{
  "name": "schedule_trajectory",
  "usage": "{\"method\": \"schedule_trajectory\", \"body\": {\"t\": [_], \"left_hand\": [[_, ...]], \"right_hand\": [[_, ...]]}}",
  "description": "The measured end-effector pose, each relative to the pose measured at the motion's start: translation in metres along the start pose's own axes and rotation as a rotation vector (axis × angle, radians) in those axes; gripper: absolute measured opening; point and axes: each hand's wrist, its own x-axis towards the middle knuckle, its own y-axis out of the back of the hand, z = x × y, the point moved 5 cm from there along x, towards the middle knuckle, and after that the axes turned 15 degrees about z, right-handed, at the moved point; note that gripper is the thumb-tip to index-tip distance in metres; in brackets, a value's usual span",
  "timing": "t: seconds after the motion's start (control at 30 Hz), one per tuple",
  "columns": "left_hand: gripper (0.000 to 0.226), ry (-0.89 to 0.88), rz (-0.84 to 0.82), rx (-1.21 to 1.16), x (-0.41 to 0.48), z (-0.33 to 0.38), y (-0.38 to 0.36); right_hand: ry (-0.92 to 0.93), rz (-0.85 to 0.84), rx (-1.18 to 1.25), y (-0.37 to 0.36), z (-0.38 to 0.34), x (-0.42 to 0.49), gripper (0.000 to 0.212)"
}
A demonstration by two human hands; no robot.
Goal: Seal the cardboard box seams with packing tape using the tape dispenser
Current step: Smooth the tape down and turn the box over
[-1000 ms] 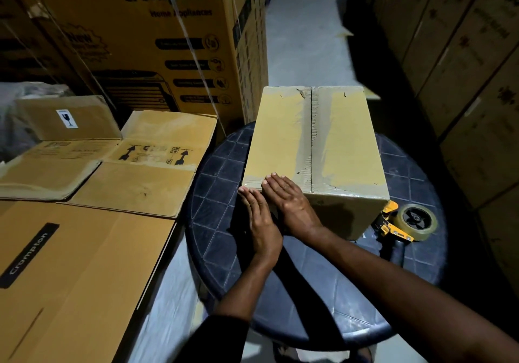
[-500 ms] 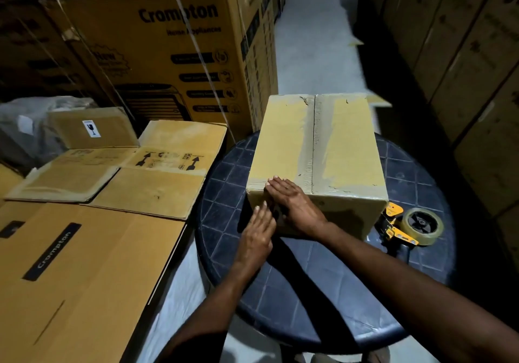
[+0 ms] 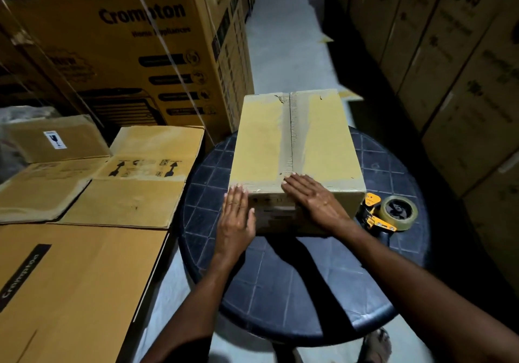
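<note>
On the table (image 3: 280,284), the left grip (image 3: 237,216) and right grip (image 3: 317,199), flat-fingered and empty, are seemingly smoothing tape (image 3: 290,138) on the cardboard box (image 3: 261,143) under them, the next seam likely needing the tape dispenser (image 3: 386,213) near the right grip.

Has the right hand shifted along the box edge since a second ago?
Yes. The right hand slid rightward along the near edge of the box: earlier left of the taped centre seam, now mostly right of it.

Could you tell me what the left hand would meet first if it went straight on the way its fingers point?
The cardboard box: the left hand points at its near left corner, fingertips seemingly touching it, though depth is unclear.
</note>
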Motion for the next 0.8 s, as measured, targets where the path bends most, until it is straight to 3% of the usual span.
{"method": "schedule_trajectory", "body": {"t": [0.3,0.37,0.43,0.6,0.67,0.8], "left_hand": [[0.072,0.068,-0.025,0.094,-0.01,0.005,0.001],[0.077,0.104,-0.03,0.129,-0.011,0.014,-0.003],[0.081,0.145,-0.031,0.181,-0.008,0.025,-0.006],[0.084,0.15,-0.029,0.205,0.004,0.075,-0.019],[0.078,0.097,-0.021,0.148,0.011,0.105,-0.027],[0.068,0.038,-0.057,0.055,0.024,0.156,-0.043]], "right_hand": [[-0.034,-0.016,-0.025,0.042,0.067,-0.052,0.087],[-0.078,-0.007,-0.023,0.054,0.082,-0.066,0.071],[-0.183,0.047,0.009,0.063,0.093,-0.076,0.053],[-0.603,0.014,0.138,0.081,0.121,-0.092,0.072],[-0.817,0.019,0.273,0.087,0.131,-0.096,0.066],[-0.984,0.071,0.579,0.082,0.126,-0.093,0.065]]}}
